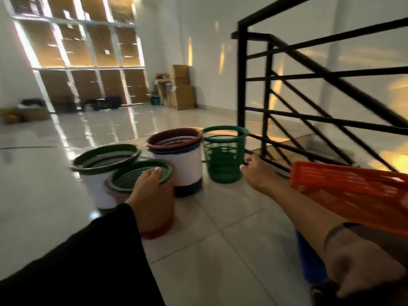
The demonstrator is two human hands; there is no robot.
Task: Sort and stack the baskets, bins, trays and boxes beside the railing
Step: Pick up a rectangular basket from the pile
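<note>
- Left hand (152,184) is extended forward in a black sleeve; the green strainer lid (141,175) atop the reddish bin (159,226) is gripped at its rim, fingers curled over.
- Right hand (257,173) is stretched toward the green mesh basket (224,153), fingers relaxed, nothing held.
- Orange tray (353,191) lies across the right forearm, by the railing (309,85).

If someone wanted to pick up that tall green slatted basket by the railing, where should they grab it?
Probably by the top rim of the green basket, coming from above on the near side. It stands upright with its mouth open, and the rim is a solid band, while the walls are thin slats. The railing crowds its far right side; the right hand is already close by, open.
</note>
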